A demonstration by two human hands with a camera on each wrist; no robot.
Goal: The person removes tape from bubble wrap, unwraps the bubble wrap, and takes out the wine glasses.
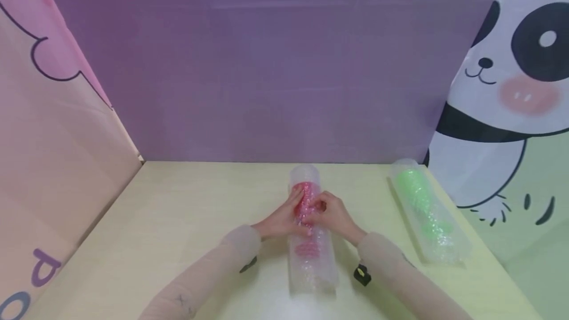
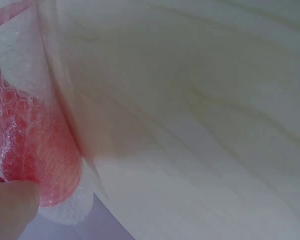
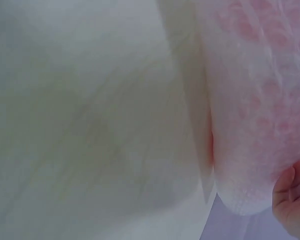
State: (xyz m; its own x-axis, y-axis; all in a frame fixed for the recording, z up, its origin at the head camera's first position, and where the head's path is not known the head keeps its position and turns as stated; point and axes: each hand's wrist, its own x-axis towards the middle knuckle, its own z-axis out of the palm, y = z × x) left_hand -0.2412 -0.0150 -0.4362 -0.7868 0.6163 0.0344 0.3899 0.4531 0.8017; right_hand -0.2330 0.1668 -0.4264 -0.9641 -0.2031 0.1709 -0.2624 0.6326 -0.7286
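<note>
A long bundle of clear bubble wrap [image 1: 313,273] lies on the table, pointing away from me. Inside it shows a red item [image 2: 37,145] with a rounded end; its full shape is blurred by the wrap. My left hand [image 1: 284,220] rests on the bundle from the left, fingers extended over the red part and thumb across the wrap. From the right, my right hand [image 1: 333,217] has its thumb and index finger bent into a ring, pinching at the wrap on top. Curled right fingers [image 3: 290,187] show against the wrap in the right wrist view.
A second bubble-wrapped bundle with a bright green item [image 1: 418,196] inside lies along the right edge of the pale wooden table [image 1: 200,196]. A purple panel [image 1: 284,73] stands behind the table, with printed sheets at both sides. Small dark devices [image 1: 362,274] sit at the wrists.
</note>
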